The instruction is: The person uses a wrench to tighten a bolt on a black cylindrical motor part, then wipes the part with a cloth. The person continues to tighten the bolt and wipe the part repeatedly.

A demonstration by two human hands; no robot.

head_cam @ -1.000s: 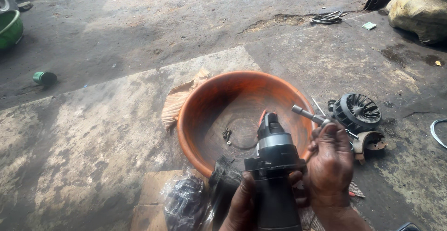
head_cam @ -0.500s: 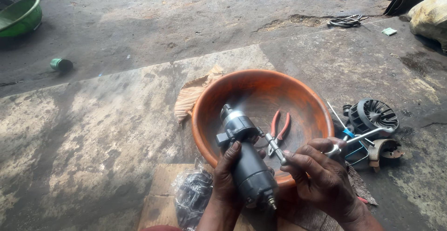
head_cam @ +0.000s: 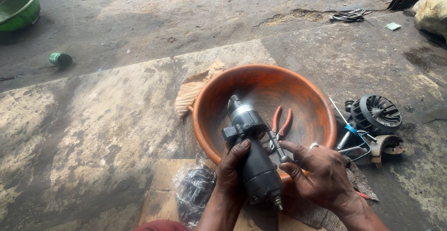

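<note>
So the left hand (head_cam: 231, 173) is wrapped tight around a black cylindrical motor unit (head_cam: 253, 159), fingers curled all the way round the fat body, thumb lying up along the side near the silver collar. It's held tilted over the near edge of the big orange basin (head_cam: 302, 89), nose end pointing up and away, a threaded stud sticking out at the bottom end.

The right hand (head_cam: 321, 173) is loosely closed, thumb and first fingers pinching a thin metal tool (head_cam: 278, 148), looks like a small wrench or socket driver, right against the side of the unit. The rest of those fingers are half-curled, not gripping anything I can see. There's a ring on one finger.

Inside the basin lie red-handled pliers (head_cam: 281, 121). Just right of the basin on the concrete sit a black finned fan piece (head_cam: 378, 112) and other metal bits. A plastic bag of dark parts (head_cam: 195, 191) sits on cardboard (head_cam: 160, 191) beside the left wrist.
</note>
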